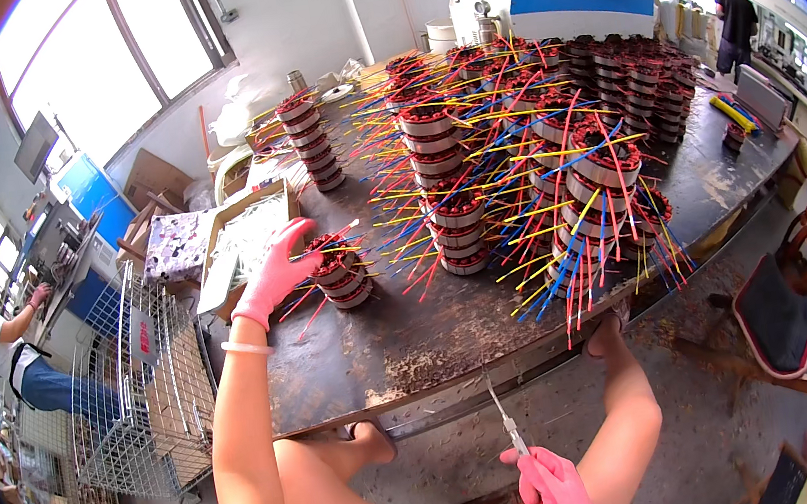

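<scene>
My left hand (277, 272), in a pink glove, reaches out over the dark worktable (385, 345) and touches a short stack of round motor stators (341, 272) with red windings and coloured wire leads. My right hand (553, 483), also pink-gloved, is low near my lap and grips a thin metal tool (504, 416) that points up toward the table's front edge. Tall stacks of stators (446, 191) with red, blue and yellow wires stand just beyond the left hand.
More stator stacks (606, 177) fill the table's right and far side (635, 83). A wire basket rack (143, 385) and cardboard boxes (240, 232) sit to the left. A wooden chair (794, 315) stands right. One person sits far left (1, 342), another stands far right (733, 25).
</scene>
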`<state>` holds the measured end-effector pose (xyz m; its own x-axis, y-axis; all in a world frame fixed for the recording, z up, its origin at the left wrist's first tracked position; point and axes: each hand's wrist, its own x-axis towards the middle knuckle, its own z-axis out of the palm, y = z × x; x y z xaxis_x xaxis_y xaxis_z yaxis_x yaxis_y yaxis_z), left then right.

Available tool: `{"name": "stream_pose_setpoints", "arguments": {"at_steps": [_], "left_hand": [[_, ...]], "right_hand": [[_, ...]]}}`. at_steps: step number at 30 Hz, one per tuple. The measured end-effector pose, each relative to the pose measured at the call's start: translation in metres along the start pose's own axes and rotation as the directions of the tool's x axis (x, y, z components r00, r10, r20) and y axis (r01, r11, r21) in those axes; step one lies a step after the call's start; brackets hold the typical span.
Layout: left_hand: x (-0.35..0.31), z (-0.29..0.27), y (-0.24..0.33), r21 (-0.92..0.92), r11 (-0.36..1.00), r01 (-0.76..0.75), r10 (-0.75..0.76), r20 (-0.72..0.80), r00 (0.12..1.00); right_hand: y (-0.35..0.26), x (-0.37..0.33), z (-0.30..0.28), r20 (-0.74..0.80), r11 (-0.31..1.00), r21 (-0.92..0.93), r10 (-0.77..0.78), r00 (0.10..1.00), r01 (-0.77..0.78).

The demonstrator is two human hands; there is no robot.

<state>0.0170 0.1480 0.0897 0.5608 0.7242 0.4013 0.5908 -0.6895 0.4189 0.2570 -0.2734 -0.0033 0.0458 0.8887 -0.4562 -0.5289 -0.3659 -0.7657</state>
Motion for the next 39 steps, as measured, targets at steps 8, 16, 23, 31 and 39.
{"name": "stream_pose_setpoints", "arguments": {"at_steps": [8,16,23,31,39], "left_hand": [[0.063,0.081,0.137,0.059,0.957,-0.284,0.284,0.005,0.959],[0.106,0.146,0.158,0.326,0.945,0.006,-0.043,0.106,0.993],[0.098,0.131,0.160,0.302,0.950,0.082,-0.107,0.068,0.992],[-0.042,0.078,0.152,0.152,0.958,-0.242,0.253,-0.064,0.965],[-0.176,0.055,0.077,0.212,0.975,-0.066,0.034,0.152,0.988]], "right_hand": [[0.006,-0.005,-0.003,-0.046,0.980,0.116,-0.158,0.986,0.163],[0.003,-0.013,-0.014,-0.114,0.986,0.126,-0.096,0.989,0.110],[0.002,-0.018,-0.007,-0.104,0.978,0.044,-0.200,0.974,0.206],[0.017,-0.029,-0.015,-0.188,0.958,-0.071,-0.285,0.940,0.277],[0.003,-0.022,0.041,-0.041,0.955,-0.178,-0.247,0.968,0.236]]}}
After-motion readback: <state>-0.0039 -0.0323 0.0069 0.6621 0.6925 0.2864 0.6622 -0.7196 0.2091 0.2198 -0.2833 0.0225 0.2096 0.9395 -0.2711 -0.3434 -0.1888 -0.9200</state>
